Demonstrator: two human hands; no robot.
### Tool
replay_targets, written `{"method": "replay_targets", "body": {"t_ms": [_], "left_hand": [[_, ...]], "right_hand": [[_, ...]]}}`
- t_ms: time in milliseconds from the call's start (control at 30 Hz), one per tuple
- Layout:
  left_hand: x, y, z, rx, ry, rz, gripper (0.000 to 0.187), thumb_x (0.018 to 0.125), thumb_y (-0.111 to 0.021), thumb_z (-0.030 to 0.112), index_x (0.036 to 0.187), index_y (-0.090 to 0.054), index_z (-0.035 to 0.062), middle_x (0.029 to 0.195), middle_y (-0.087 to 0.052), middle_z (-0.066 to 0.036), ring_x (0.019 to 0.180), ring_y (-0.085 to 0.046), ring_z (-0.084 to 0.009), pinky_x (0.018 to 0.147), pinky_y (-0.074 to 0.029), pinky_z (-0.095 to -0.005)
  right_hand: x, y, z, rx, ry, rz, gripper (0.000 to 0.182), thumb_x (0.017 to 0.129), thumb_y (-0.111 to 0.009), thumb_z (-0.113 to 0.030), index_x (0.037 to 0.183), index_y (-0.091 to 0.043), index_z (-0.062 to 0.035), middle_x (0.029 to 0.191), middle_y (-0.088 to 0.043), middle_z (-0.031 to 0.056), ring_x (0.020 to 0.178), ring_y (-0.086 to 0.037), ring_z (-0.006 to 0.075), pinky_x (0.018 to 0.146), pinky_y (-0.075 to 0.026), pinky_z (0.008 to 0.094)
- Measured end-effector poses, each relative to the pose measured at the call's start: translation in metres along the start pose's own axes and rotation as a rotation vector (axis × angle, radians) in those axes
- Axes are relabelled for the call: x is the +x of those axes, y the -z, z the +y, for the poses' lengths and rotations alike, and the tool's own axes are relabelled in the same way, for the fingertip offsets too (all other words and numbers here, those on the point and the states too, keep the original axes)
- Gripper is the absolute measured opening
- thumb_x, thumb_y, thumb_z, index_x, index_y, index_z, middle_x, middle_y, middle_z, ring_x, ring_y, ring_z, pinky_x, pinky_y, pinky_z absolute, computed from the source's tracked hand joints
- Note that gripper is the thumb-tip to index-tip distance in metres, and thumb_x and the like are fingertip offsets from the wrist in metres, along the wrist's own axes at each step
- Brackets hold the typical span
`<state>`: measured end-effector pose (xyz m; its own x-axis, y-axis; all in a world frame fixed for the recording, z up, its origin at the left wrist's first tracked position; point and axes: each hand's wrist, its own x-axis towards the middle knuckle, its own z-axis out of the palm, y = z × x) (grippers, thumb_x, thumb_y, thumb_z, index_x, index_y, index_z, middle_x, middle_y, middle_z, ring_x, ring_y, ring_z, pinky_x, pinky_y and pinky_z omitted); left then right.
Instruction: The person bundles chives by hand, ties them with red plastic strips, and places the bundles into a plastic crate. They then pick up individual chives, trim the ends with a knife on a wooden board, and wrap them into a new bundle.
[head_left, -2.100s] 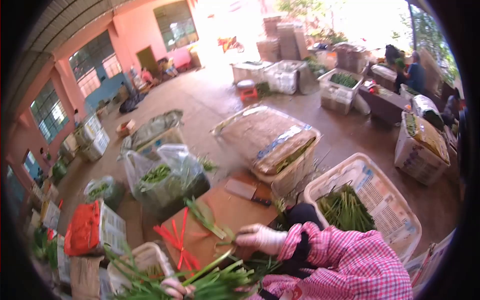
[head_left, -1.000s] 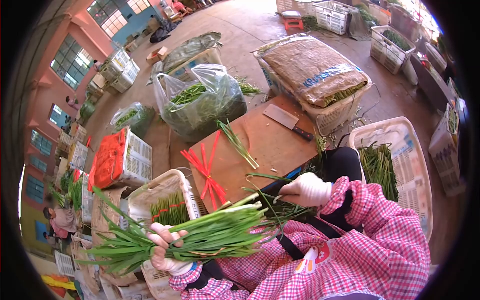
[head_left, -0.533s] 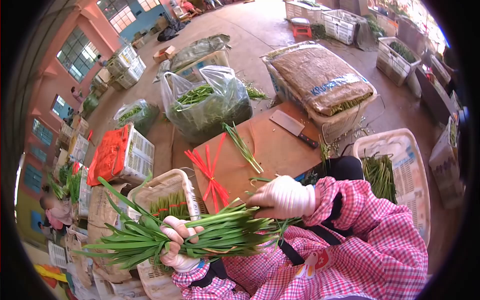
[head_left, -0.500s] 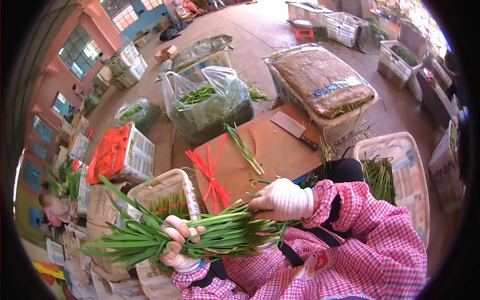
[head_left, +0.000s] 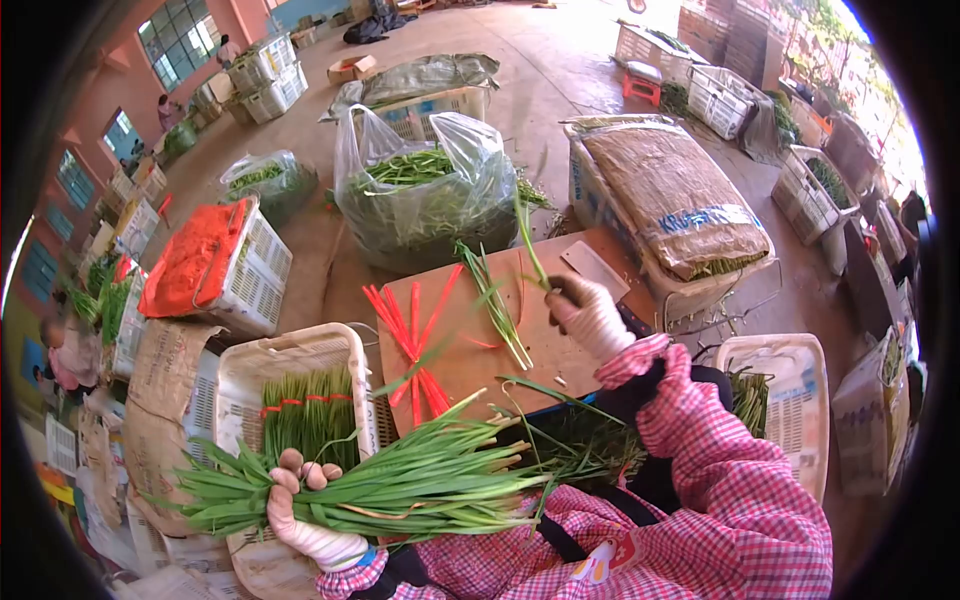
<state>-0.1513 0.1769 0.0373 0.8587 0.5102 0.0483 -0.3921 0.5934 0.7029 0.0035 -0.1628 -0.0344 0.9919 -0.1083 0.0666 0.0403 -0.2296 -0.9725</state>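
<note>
My left hand point(head_left: 300, 515), with wrapped fingers, is closed around a thick bunch of garlic chives point(head_left: 400, 490). The leaves fan out to the left and the cut-looking stem ends point right. Raised over the wooden board point(head_left: 450, 350), my right hand point(head_left: 585, 315) pinches a few chive stalks point(head_left: 530, 245) that stick up from its fingers. A cleaver point(head_left: 597, 268) lies on the board, its handle mostly hidden behind that hand. Also on the board are a small heap of loose chives point(head_left: 495, 305) and a fan of red ties point(head_left: 412, 345).
A crate point(head_left: 290, 345) at left holds red-tied bundles point(head_left: 308, 405); another crate point(head_left: 800, 400) stands at right. Beyond the board are a clear plastic bag point(head_left: 430, 215) of greens and a sack-covered crate point(head_left: 670, 190). Loose trimmings point(head_left: 580, 440) lie by my lap.
My right hand has left the bunch and moved up and right over the board, carrying a few stalks. My left hand with the bunch sits slightly lower and further left; the view has shifted.
</note>
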Motion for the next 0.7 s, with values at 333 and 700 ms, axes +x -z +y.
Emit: {"method": "replay_targets", "body": {"t_ms": [333,700], "left_hand": [[0.008,0.015,-0.021,0.059,0.006,0.145,0.016,0.083,-0.066,0.027,0.085,-0.062,0.0108,0.104,-0.061,-0.001,0.069,-0.055,-0.0111,0.067,-0.049,-0.0313],[0.013,0.005,-0.042,0.061,0.049,0.097,0.016,0.084,-0.065,0.026,0.086,-0.062,0.0109,0.104,-0.062,-0.001,0.073,-0.057,-0.0117,0.07,-0.051,-0.0322]], "right_hand": [[0.03,-0.036,0.051,0.316,-0.423,-0.013,0.037,0.088,-0.055,-0.017,0.123,-0.057,-0.0025,0.067,-0.061,0.0064,0.049,-0.056,0.0117,0.04,-0.041,0.0245],[0.047,-0.043,0.038,-0.54,0.278,0.105,0.051,0.078,-0.066,-0.012,0.127,-0.051,-0.0178,0.072,-0.063,0.0178,0.068,-0.063,0.0368,0.06,-0.049,0.0426]]}}
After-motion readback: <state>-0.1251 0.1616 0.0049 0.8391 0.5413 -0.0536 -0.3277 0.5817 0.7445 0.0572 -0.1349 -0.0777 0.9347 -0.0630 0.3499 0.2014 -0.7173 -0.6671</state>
